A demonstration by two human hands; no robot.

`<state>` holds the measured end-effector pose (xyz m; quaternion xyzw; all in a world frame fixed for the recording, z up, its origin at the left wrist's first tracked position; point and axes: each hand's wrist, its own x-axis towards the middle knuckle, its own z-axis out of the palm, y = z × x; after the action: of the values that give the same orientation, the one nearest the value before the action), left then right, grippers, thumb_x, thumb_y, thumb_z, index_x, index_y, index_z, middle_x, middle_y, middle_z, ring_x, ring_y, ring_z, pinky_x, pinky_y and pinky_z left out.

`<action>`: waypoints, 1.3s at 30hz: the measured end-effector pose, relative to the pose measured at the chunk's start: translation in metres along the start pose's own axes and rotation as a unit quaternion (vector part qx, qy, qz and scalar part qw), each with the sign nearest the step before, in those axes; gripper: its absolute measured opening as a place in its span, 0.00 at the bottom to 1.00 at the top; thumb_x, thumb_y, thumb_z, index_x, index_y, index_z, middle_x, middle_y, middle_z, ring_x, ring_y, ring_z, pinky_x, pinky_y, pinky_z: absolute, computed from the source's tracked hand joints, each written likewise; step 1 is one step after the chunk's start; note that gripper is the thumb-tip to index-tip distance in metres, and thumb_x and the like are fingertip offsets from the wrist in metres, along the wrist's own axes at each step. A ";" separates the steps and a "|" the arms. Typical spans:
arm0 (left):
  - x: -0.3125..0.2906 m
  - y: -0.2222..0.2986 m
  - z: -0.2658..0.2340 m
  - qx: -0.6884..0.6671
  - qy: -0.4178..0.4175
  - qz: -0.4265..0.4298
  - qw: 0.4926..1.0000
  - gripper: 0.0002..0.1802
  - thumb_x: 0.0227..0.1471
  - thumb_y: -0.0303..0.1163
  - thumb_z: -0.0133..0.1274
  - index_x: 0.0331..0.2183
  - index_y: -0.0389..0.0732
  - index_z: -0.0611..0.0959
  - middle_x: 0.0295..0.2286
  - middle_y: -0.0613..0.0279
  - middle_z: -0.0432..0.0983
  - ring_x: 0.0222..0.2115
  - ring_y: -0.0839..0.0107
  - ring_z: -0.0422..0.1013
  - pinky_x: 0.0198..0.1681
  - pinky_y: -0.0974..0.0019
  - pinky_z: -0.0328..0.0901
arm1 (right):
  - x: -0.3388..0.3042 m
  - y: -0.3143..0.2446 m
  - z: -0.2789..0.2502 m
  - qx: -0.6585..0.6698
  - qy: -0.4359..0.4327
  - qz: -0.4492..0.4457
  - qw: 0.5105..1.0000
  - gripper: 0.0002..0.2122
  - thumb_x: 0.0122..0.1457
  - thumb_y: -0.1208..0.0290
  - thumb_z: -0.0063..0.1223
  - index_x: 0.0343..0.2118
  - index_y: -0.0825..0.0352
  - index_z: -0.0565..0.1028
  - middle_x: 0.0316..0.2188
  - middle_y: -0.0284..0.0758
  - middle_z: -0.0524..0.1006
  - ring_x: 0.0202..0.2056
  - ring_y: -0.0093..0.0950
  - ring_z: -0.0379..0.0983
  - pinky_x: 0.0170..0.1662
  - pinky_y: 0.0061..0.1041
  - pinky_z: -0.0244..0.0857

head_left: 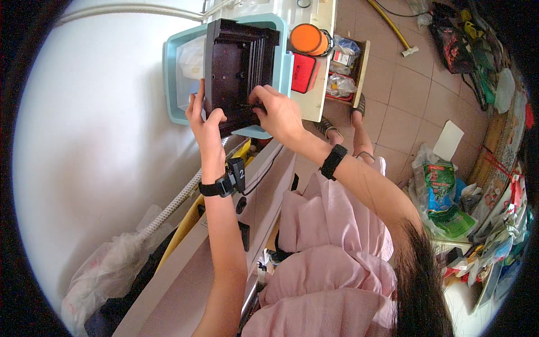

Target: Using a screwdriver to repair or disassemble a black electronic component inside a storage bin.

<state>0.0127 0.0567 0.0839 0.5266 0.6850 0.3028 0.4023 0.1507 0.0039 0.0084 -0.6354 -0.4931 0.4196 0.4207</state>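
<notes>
Most of the black case (229, 67) lies beyond both hands (208, 129).

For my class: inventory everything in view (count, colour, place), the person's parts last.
Smooth wall: 1, white, left
Tiled floor: 1, brownish, right
Rectangular plastic tub: 1, pale blue, upper centre
Ridged rectangular case: 1, black, over tub
Round discs: 2, orange, beside tub
Rectangular box: 1, red, below discs
Open wooden drawer: 1, pale, upper right
Plastic bags: several, clear, in drawer
T-ended pole: 1, yellow, on floor
Flat sheet: 1, white, right
Printed bag: 1, green-blue, right
Jumbled clutter: uncountable, mixed, far right
Draped garment: 1, pink, lower centre
Wrist straps: 2, black, on wrists
Left hand: 1, bare, holding case edge
Right hand: 1, bare, fingers inside case
</notes>
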 end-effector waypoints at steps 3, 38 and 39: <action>0.000 -0.001 -0.001 0.001 -0.007 0.003 1.000 0.40 0.37 0.20 0.49 0.57 0.52 0.74 0.59 0.45 0.50 0.59 0.59 0.54 0.40 0.71 0.68 | 0.000 0.002 0.002 0.002 -0.009 0.005 1.000 0.11 0.52 0.74 0.57 0.37 0.63 0.69 0.32 0.42 0.76 0.34 0.48 0.74 0.36 0.42 0.68; 0.002 -0.007 -0.007 0.011 -0.006 0.009 1.000 0.42 0.36 0.21 0.48 0.58 0.53 0.73 0.59 0.46 0.50 0.62 0.57 0.50 0.51 0.67 0.63 | -0.003 0.005 0.006 -0.044 -0.034 0.011 0.998 0.11 0.54 0.75 0.53 0.40 0.64 0.69 0.33 0.46 0.75 0.33 0.49 0.74 0.36 0.46 0.69; 0.002 -0.006 -0.005 0.010 -0.006 0.009 1.000 0.42 0.36 0.21 0.48 0.58 0.53 0.73 0.59 0.46 0.50 0.62 0.57 0.50 0.51 0.67 0.63 | -0.003 0.006 0.005 -0.051 -0.031 0.004 0.998 0.12 0.53 0.76 0.54 0.40 0.63 0.69 0.34 0.45 0.75 0.34 0.49 0.74 0.36 0.45 0.69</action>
<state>0.0054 0.0573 0.0811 0.5385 0.6809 0.2959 0.3987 0.1474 0.0006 0.0021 -0.6448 -0.5240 0.4150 0.3708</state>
